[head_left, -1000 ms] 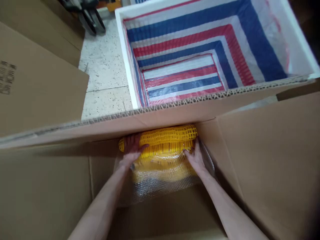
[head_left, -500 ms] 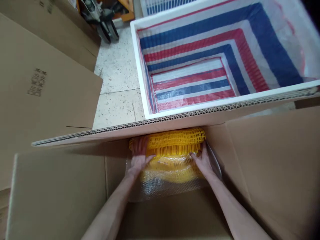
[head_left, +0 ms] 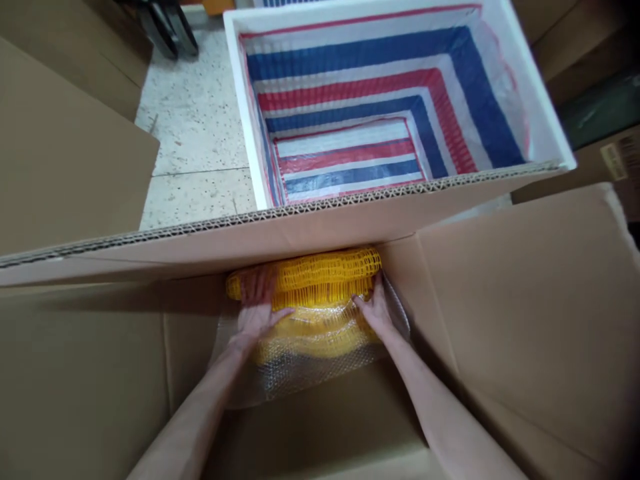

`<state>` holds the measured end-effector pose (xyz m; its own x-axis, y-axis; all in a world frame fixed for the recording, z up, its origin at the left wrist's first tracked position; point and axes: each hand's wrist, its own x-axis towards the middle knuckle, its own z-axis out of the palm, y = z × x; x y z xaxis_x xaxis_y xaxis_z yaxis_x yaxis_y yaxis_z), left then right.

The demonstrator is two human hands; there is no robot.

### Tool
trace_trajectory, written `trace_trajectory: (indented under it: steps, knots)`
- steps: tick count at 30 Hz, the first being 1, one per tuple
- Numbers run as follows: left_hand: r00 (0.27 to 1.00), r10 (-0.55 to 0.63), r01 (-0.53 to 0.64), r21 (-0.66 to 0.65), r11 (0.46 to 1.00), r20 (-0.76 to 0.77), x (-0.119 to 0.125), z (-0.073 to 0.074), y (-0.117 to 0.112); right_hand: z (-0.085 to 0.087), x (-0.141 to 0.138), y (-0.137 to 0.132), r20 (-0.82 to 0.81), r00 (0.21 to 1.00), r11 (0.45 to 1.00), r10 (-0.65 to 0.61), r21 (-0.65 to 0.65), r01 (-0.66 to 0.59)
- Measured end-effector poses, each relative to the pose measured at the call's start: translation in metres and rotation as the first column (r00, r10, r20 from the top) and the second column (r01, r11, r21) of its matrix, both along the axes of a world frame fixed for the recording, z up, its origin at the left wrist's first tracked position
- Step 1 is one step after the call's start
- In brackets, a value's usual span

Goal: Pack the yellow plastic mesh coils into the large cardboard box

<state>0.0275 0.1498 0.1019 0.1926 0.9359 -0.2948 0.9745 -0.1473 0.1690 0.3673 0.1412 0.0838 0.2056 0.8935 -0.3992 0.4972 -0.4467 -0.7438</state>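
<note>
Yellow grid-patterned mesh, red-white-blue striped liner

Forward passage inside the carton is blocked by its far wall, along which the yellow mesh roll is set. The roll's sides are occupied by the left hand and right hand; between them, its middle can be reached from above. Open floor is found nearside of the bubble wrap.
</note>
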Motion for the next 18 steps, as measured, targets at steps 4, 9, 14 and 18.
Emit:
trace_trajectory:
  steps: [4,9,14,18]
  knots:
    - [0.995,-0.031,0.027,0.05,0.998,0.09,0.035,-0.019,0.01,-0.007,0.002,-0.002,-0.013,1.0,1.0,-0.014,-0.017,0.014]
    - [0.995,0.045,-0.051,0.063,0.997,0.089,0.044,-0.019,0.01,-0.013,0.002,-0.002,-0.021,1.0,0.998,-0.021,-0.059,0.02]
    - [0.972,-0.203,0.204,0.005,0.979,0.117,0.062,-0.002,0.015,-0.011,0.002,0.002,-0.013,1.0,0.999,-0.001,-0.047,0.0]
    - [0.895,-0.405,0.412,-0.003,0.911,0.185,0.101,-0.02,0.028,-0.016,0.004,0.003,-0.014,1.0,0.999,0.026,-0.023,-0.026]
